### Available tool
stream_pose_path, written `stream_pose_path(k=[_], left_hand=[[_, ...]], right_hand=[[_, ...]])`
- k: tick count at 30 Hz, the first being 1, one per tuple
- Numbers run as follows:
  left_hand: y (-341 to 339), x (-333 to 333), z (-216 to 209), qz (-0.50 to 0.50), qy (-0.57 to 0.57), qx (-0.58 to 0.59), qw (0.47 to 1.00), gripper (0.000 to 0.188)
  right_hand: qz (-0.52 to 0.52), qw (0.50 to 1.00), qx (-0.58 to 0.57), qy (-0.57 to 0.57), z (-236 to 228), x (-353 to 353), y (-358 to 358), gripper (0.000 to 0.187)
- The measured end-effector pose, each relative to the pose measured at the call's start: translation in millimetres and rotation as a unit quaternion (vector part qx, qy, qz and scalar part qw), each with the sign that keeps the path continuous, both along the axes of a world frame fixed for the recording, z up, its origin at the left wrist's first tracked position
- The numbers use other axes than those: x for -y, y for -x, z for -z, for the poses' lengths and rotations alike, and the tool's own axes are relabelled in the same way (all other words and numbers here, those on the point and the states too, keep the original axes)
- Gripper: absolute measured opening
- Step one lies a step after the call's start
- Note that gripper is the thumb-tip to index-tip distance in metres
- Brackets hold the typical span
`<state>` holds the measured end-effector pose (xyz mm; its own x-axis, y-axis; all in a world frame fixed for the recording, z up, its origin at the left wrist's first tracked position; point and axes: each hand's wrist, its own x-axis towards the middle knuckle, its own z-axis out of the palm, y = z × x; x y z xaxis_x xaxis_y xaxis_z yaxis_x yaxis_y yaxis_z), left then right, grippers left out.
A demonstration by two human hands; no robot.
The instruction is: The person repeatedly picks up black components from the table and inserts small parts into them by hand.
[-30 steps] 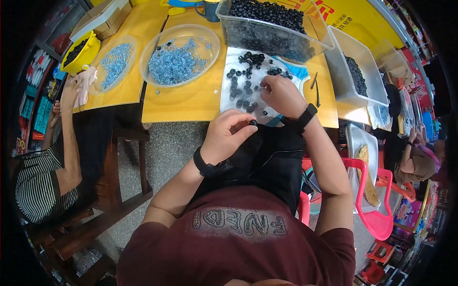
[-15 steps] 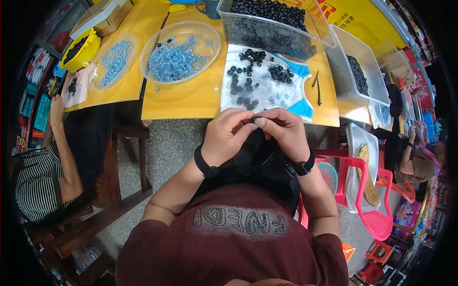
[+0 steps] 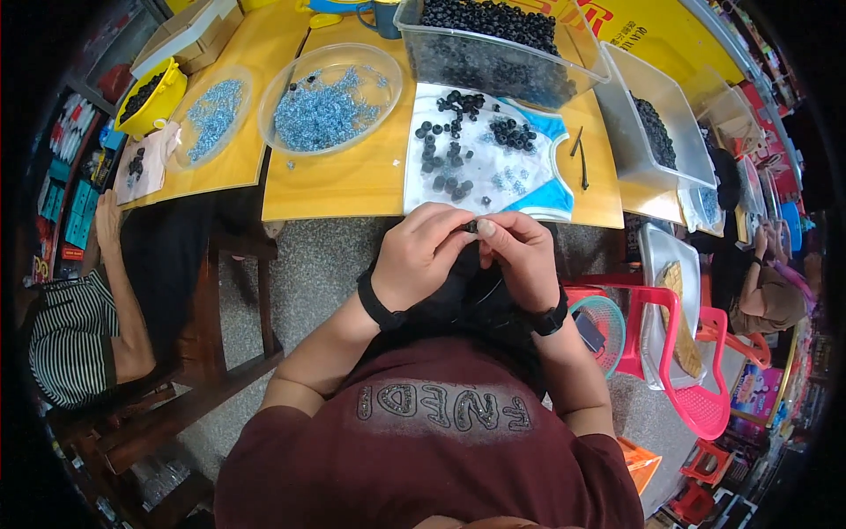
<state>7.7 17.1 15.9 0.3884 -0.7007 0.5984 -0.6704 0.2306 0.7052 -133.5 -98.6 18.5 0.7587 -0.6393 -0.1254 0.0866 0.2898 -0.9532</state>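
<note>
My left hand [image 3: 421, 254] and my right hand [image 3: 520, 257] meet in front of the table edge. Between their fingertips is a small black round part [image 3: 471, 227], pinched from both sides and mostly hidden. Just beyond lies a white cloth with blue edges [image 3: 480, 188]. On it are loose black round parts [image 3: 452, 156], a tighter heap of black parts [image 3: 513, 134] and a few small clear bluish pieces [image 3: 511, 181]. Two thin black sticks [image 3: 581, 159] rest on the yellow table right of the cloth.
A round clear tub [image 3: 394, 95] holds many bluish pieces. Behind the cloth stands a clear bin [image 3: 493, 66] of black parts, with another bin [image 3: 652, 163] to its right. A co-worker's arm [image 3: 123, 273] is at left. A pink chair [image 3: 683, 370] stands at right.
The view has shifted slightly, showing more of the green basket by my right arm. My hands still pinch the small black part, with the right fingers slightly moved.
</note>
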Motion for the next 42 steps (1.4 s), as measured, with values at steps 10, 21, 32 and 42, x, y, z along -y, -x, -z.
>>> stream_pose_path(k=[10, 21, 32, 42], left_hand=[[0.9, -1.4, 0.0, 0.039, -0.02, 0.003, 0.999, 0.025], [2.7, 0.7, 1.0, 0.061, -0.044, -0.065, 0.995, 0.025], [-6.0, 6.0, 8.3, 0.066, -0.055, -0.084, 0.993, 0.018], [-7.5, 7.7, 14.8, 0.076, -0.076, -0.141, 0.984, 0.016]], right_hand=[[-0.086, 0.988, 0.016, -0.131, 10.4, -4.6, 0.6, 0.022], [-0.021, 0.997, -0.031, -0.063, 2.8, 0.9, 1.3, 0.022], [0.347, 0.627, -0.287, 0.636, -43.4, 260.7, 95.5, 0.035], [0.029, 0.736, -0.17, 0.655, -29.2, 169.3, -32.2, 0.02]])
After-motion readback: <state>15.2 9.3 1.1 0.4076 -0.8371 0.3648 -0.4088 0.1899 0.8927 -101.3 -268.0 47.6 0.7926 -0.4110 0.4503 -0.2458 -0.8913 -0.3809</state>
